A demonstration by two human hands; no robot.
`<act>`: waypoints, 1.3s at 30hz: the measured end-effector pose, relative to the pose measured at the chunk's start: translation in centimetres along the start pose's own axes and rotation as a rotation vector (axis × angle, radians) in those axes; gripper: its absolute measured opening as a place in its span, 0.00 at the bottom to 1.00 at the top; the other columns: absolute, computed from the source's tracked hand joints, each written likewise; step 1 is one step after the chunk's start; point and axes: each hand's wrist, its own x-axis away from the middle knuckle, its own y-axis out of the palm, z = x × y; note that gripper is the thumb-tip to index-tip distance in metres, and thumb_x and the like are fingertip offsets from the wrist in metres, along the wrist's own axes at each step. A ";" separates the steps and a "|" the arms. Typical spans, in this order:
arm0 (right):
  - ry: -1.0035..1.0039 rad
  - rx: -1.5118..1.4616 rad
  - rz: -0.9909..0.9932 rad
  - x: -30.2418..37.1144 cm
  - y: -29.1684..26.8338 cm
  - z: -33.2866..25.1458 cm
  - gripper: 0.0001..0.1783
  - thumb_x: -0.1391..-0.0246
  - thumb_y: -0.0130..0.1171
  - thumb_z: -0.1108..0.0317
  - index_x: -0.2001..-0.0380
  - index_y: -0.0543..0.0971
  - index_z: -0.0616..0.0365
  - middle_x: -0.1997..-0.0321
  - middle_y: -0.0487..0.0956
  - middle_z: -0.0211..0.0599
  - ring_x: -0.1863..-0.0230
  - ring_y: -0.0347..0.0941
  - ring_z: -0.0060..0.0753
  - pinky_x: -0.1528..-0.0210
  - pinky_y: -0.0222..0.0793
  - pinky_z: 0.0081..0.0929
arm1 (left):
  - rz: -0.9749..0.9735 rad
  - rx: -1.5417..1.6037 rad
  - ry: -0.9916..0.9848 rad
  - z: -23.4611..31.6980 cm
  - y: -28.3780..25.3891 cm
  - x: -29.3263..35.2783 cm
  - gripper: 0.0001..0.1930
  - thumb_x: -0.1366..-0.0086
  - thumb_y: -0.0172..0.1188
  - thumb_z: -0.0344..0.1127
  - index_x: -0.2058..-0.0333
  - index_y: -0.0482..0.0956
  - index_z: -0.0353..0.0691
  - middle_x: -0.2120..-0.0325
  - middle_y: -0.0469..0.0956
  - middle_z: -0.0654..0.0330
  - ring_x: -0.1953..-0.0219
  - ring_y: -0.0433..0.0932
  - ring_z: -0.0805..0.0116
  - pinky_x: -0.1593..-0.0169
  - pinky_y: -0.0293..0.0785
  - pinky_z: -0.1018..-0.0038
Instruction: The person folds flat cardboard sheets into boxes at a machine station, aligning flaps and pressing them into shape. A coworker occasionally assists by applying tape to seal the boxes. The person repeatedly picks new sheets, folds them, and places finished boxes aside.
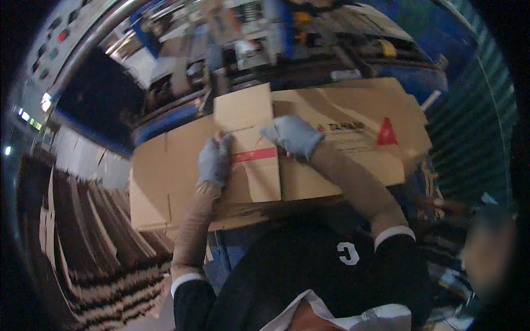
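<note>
Between my two gloved hands is a narrow cardboard piece [265, 179] with a red stripe across it and a flap at its far end. My left hand [214, 160], in a grey-blue glove, is closed on its left edge, thumb on top. My right hand [295, 137], gloved alike, pinches its right edge, with some fingers hidden. Under both hands lies a wide flat cardboard sheet [353, 165], printed with dark lettering and a red triangle on its right part. More cardboard edges show beneath its near side.
A blue-framed machine [248, 55] stands just beyond the cardboard. Piled cardboard sheets [105, 231] fill the lower left, below a control panel [55, 49] with coloured buttons. Another person [488, 254] is close by at lower right. Green corrugated sheeting [475, 138] borders the right.
</note>
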 end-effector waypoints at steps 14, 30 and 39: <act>0.169 0.184 0.373 3.1 -16.4 17.1 0.32 0.44 0.52 0.46 0.45 0.71 0.58 0.43 0.72 0.52 0.41 0.67 0.52 0.40 0.62 0.39 | 0.035 0.054 0.024 0.5 -0.7 0.6 0.31 0.37 0.56 0.53 0.47 0.69 0.30 0.57 0.76 0.38 0.54 0.76 0.42 0.52 0.72 0.57; -0.005 0.692 0.353 21.1 -9.2 14.7 0.31 0.59 0.65 0.56 0.46 0.75 0.43 0.36 0.66 0.39 0.39 0.62 0.50 0.42 0.65 0.44 | -0.137 -0.267 0.937 -0.9 -2.5 5.9 0.32 0.48 0.52 0.22 0.41 0.63 0.36 0.39 0.62 0.47 0.36 0.62 0.49 0.35 0.57 0.54; -0.137 0.461 0.382 13.2 -11.7 19.9 0.24 0.52 0.61 0.57 0.49 0.77 0.44 0.39 0.71 0.36 0.38 0.64 0.46 0.36 0.60 0.40 | 0.013 -0.168 0.999 0.4 1.3 1.0 0.31 0.50 0.50 0.19 0.43 0.68 0.38 0.42 0.66 0.46 0.39 0.64 0.48 0.37 0.60 0.55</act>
